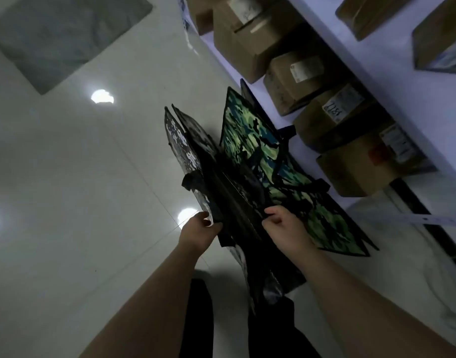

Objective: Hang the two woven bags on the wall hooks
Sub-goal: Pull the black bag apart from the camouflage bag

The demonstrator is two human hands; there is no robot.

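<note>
Gripping the top edge of the grey-and-white digital-camo woven bag [188, 151] with both hands; the bag stands upright on the glossy white tiled floor [66, 202], mouth spread open, dark interior showing between the two sides. Left hand [198, 232] has its fingers [209, 219] curled shut over the left rim, right by a black strap handle [190, 180]. Right hand [283, 226] has its fingers closed, pinching the dark right rim of the same bag. Just beside it, touching along the right side, is the green-and-blue camouflage woven bag with black trim [271, 161], tilted and leaning toward the shelving, its black handles [322, 184] sticking out on the shelf side. Cannot tell whether the right hand also catches any of the green bag's edge; too dark there. Both bare forearms come in from the bottom of the head view, with dark trousers [201, 319] below them. Right of the bags runs a white low shelf unit [415, 104] loaded with a row of brown cardboard boxes [294, 78] with white labels, more boxes on the level above. A white cable [433, 267] lies on the floor by the shelf base. A grey mat [61, 37] lies on the floor, well apart at upper left. Round ceiling-light reflections [102, 96] show on the tiles.
</note>
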